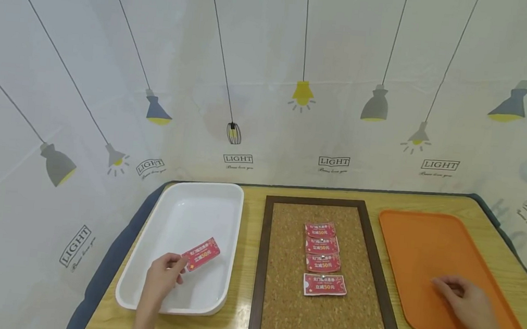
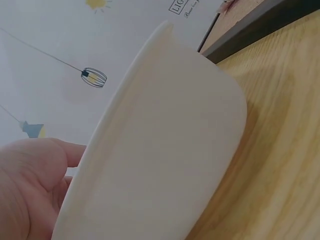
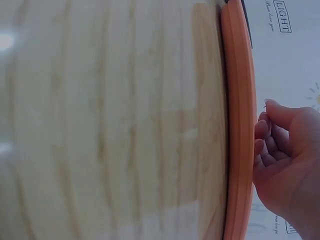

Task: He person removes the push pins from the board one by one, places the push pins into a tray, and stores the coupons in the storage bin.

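Observation:
Between thumb and fingers, my left hand [image 1: 164,276] pinches one corner of a red paper coupon [image 1: 202,255] over a white plastic tray [image 1: 140,274]. In the left wrist view the tray's wall hides the coupon and part of the left hand [image 2: 30,187]. My right hand [image 1: 469,305] is over an orange tray [image 1: 425,252], its fingers curled and the thumb against the forefinger. The right wrist view shows a tiny thin pin [image 3: 265,105] at the fingertips of that right hand [image 3: 287,150]. Several red coupons [image 1: 325,285] hang in a column on a cork board [image 1: 287,318], with small shiny pin heads on them.
The dark-framed cork board lies on a wooden table [image 1: 240,293] between the white and orange trays. Behind the table hangs a pale wall covering [image 1: 274,40] printed with lamps. Dark blue padding [image 1: 110,271] runs along the table's left side.

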`<state>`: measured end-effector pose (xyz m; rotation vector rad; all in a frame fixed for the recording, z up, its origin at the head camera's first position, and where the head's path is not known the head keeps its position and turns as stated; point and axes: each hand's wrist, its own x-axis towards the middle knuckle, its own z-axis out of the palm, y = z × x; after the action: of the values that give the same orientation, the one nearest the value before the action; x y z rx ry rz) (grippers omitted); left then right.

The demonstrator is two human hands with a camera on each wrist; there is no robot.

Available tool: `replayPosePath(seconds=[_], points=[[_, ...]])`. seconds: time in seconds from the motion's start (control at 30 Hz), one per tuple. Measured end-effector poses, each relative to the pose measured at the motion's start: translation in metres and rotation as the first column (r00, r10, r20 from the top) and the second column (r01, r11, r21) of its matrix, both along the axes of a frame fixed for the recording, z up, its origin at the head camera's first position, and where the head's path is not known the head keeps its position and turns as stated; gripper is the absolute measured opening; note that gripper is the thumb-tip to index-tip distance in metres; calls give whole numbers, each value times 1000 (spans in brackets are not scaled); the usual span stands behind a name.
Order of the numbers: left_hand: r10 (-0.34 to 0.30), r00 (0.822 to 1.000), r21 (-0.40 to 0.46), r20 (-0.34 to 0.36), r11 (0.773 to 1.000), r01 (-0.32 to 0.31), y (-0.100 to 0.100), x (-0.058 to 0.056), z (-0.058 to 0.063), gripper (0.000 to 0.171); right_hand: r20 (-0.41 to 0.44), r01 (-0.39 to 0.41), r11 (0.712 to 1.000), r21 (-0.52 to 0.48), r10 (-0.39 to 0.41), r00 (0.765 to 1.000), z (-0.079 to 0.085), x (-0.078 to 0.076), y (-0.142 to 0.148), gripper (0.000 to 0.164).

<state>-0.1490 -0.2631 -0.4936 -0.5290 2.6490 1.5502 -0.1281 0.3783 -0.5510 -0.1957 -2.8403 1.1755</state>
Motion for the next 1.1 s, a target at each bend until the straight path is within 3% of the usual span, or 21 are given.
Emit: replayPosePath(seconds=[0.17, 0.43, 0.87, 1.1], points=[[-13, 1000, -17, 21, 1000, 13, -4, -3, -4, 31, 33, -24, 996, 82, 21, 999, 3, -4, 4, 50], [-34, 998, -34, 50, 999, 35, -11, -10, -11, 30, 61, -48, 992, 116, 42, 997, 4, -7, 5, 51], [-46, 989, -65, 141, 996, 56, -21, -16, -20, 32, 12, -81, 986, 143, 80, 997, -4, -16, -6, 42], [-68, 988, -97, 139, 992, 82, -24, -18, -22, 28, 15, -94, 984, 152, 93, 996, 0, -19, -14, 39]])
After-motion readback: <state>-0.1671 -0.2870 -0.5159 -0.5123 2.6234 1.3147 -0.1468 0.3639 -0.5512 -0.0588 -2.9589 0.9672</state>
